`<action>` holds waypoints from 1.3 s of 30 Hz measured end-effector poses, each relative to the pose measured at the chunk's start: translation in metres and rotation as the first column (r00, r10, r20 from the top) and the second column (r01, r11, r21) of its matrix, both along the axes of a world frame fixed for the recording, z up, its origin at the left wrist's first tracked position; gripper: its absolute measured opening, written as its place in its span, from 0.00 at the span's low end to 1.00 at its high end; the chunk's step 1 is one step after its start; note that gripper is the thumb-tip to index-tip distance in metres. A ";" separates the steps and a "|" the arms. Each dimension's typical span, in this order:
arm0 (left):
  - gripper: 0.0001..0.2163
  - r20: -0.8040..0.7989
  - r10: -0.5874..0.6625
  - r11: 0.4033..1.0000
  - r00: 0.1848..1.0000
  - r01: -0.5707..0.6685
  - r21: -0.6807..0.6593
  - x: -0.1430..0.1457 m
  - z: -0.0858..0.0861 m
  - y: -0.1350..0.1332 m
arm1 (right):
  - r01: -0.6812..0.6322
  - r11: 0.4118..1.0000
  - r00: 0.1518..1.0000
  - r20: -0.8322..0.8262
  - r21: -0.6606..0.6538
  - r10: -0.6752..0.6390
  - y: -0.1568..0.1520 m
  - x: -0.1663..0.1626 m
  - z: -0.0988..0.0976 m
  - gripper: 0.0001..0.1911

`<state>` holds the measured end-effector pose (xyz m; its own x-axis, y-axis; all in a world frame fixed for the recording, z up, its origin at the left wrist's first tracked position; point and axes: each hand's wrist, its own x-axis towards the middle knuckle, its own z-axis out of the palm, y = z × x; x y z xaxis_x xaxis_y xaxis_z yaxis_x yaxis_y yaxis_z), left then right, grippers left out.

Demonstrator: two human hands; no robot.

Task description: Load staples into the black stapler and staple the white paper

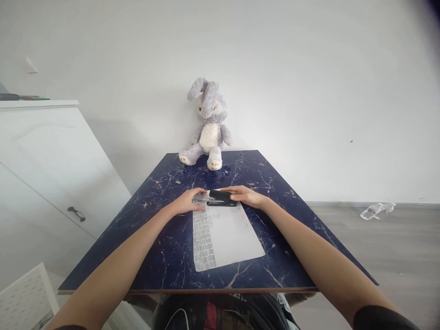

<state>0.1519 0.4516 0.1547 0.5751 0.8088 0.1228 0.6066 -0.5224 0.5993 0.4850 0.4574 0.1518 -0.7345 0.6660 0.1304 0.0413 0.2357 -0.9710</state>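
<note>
A black stapler (220, 197) lies sideways across the far end of a sheet of paper (237, 233). The sheet is white, with a grey brick-like pattern down its left side. My right hand (248, 197) grips the stapler's right end, fingers along its far side and thumb on the near side. At the sheet's far left corner rests my left hand (189, 200), its thumb and fingers spread on either side of the stapler's metal front end. Whether the left fingertips touch the stapler I cannot tell.
The dark blue marbled table (161, 247) carries a grey plush rabbit (209, 133) at its far edge, against the wall. A white cabinet (51, 169) stands to the left. On the floor at right lies a clear plastic bottle (374, 211).
</note>
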 end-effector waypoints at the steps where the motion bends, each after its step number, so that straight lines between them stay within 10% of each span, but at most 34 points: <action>1: 0.38 0.009 -0.004 1.000 1.000 0.004 0.009 0.000 0.000 0.000 | 0.043 0.990 0.996 0.071 0.131 -0.053 -0.003 -0.004 0.000 0.29; 6: 0.27 0.366 0.086 0.995 0.927 -0.097 0.013 0.009 0.004 -0.003 | 0.200 0.708 0.922 0.116 0.677 -0.370 -0.015 -0.023 -0.005 0.21; 13: 0.20 0.694 0.499 0.857 0.519 -0.177 -0.484 0.024 -0.001 -0.007 | 0.009 0.042 0.898 0.011 0.999 -0.441 -0.021 -0.033 -0.004 0.24; 19: 0.12 0.679 0.544 0.772 0.493 0.023 -0.635 0.026 -0.008 -0.005 | -0.076 -0.115 0.880 0.012 0.990 -0.475 -0.026 -0.032 0.003 0.22; 25: 0.12 0.642 0.576 0.758 0.506 -0.036 -0.651 0.022 -0.007 -0.004 | -0.045 -0.017 0.886 0.032 0.999 -0.462 -0.027 -0.037 -0.002 0.25; 30: 0.13 0.654 0.627 0.772 0.423 -0.226 -0.594 0.008 0.003 -0.002 | 0.375 0.339 0.783 -0.098 0.863 -0.615 -0.028 -0.042 -0.004 0.21; 35: 0.13 0.826 0.386 0.851 0.411 -0.504 -0.147 0.004 0.017 -0.007 | 0.528 0.706 0.777 0.067 0.472 -0.626 -0.024 -0.040 -0.005 0.14; 39: 0.14 0.804 0.246 0.921 0.542 -0.390 -0.019 0.018 0.024 -0.020 | 0.429 0.756 0.826 0.126 0.494 -0.550 -0.023 -0.038 -0.004 0.14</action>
<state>0.1696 0.4316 0.1785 -0.0950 0.8487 0.5203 0.0863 -0.5137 0.8536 0.4466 0.4345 0.1481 -0.3689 0.8615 0.3488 0.4914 0.4993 -0.7136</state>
